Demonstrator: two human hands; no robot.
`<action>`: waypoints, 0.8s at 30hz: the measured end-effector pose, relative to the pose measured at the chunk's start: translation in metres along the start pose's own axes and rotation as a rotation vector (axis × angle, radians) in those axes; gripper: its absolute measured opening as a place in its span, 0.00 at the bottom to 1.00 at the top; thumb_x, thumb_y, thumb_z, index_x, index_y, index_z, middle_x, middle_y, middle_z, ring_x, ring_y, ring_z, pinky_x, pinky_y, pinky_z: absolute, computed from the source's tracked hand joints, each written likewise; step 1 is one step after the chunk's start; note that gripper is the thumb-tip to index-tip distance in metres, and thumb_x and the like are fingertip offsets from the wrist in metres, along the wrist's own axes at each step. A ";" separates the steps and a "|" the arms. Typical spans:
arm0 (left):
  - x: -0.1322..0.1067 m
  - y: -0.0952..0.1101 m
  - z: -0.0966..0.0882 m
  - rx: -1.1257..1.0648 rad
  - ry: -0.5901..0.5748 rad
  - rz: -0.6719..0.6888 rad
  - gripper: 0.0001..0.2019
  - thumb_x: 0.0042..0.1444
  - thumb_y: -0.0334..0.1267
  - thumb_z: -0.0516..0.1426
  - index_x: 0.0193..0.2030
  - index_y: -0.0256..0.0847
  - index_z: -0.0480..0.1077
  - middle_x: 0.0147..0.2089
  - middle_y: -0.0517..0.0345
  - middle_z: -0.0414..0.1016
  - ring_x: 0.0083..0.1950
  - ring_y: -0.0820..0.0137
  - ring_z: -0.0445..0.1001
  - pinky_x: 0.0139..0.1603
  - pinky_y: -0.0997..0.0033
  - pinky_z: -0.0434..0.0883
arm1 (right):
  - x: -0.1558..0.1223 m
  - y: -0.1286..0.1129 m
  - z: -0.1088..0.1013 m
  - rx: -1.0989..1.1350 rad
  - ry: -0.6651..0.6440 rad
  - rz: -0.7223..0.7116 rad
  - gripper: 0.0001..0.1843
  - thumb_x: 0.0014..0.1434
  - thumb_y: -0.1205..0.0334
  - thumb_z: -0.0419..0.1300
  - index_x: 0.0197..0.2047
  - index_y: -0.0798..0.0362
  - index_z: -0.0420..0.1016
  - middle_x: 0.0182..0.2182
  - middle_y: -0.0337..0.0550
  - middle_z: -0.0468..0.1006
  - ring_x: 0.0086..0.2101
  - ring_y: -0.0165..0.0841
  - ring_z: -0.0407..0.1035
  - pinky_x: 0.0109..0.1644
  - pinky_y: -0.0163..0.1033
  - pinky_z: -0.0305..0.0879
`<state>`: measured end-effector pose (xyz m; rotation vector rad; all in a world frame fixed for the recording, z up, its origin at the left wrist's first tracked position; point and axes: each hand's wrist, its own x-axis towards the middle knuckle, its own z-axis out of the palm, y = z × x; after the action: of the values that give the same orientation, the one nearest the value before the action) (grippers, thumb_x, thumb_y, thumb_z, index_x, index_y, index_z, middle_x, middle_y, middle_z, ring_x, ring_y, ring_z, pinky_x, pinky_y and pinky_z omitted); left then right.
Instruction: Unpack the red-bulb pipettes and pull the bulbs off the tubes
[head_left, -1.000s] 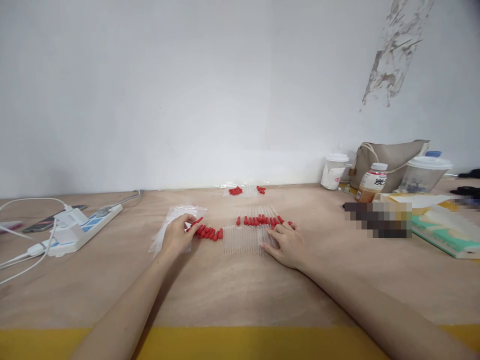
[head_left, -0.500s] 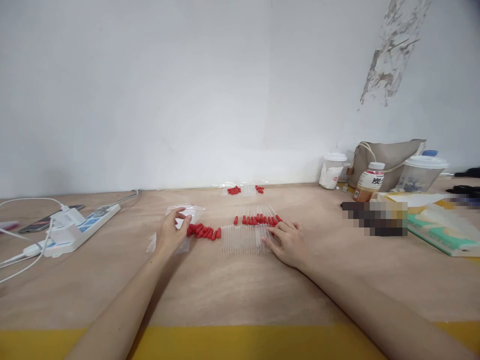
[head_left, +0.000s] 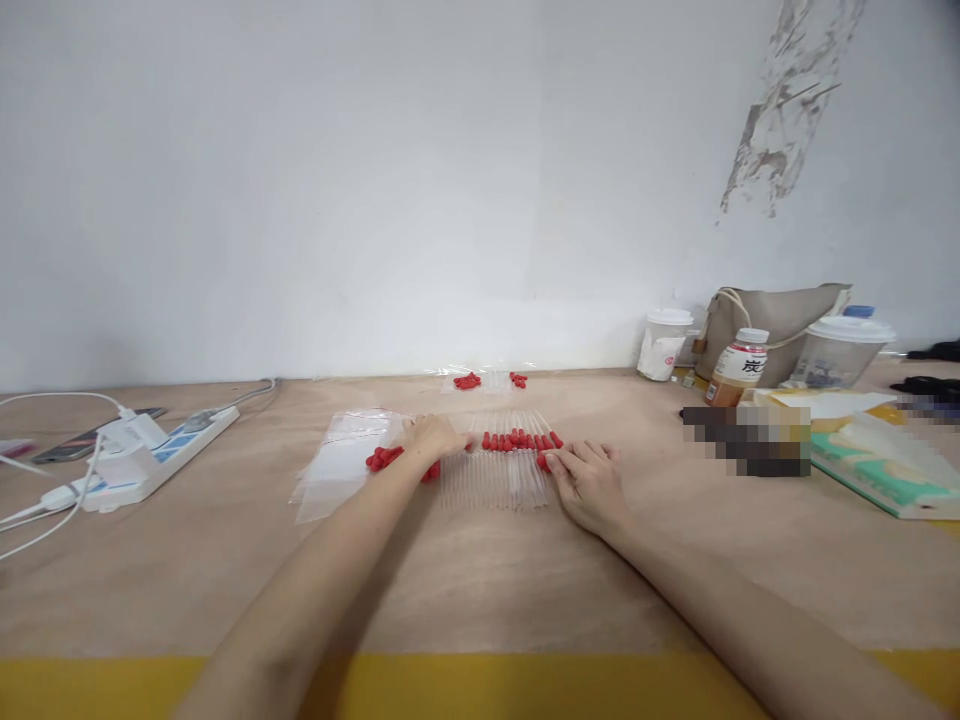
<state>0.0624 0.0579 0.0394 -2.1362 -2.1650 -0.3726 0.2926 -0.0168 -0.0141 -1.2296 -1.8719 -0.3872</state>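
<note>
My left hand (head_left: 435, 437) reaches over the left end of the tubes, its tip beside a red rubber bulb (head_left: 469, 441); most of its fingers are hidden. My right hand (head_left: 594, 487) rests at the right end, thumb and forefinger closed on a red rubber bulb (head_left: 543, 460). Between the hands lies a row of clear thin tubes (head_left: 491, 482). Just behind it, a row of droppers with red bulbs (head_left: 517, 440) has its clear stems pointing to the wall. Loose red bulbs (head_left: 384, 459) lie left, partly behind my left forearm.
Clear plastic bags (head_left: 339, 465) lie to the left. At the wall is another bag with red bulbs (head_left: 467, 381). A power strip (head_left: 169, 460) with cables stands far left. To the right are a lidded cup (head_left: 664, 345), a bottle (head_left: 739, 368) and a tissue pack (head_left: 889, 465).
My left hand has moved right, from the bags and loose bulbs to the tubes' left end, uncovering the bags. A red bulb now shows at my right fingertips.
</note>
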 end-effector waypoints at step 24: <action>-0.107 -0.020 0.020 -0.275 0.584 0.778 0.05 0.55 0.32 0.52 0.29 0.39 0.61 0.28 0.62 0.71 0.31 0.73 0.68 0.44 0.65 0.56 | -0.003 -0.017 -0.005 0.087 -0.074 -0.395 0.15 0.57 0.55 0.52 0.47 0.48 0.68 0.40 0.43 0.74 0.46 0.36 0.61 0.52 0.47 0.43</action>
<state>0.0472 -0.0421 -0.0059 -2.3777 -0.9346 -1.0696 0.2813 -0.0303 -0.0104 -0.8226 -2.1740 -0.4690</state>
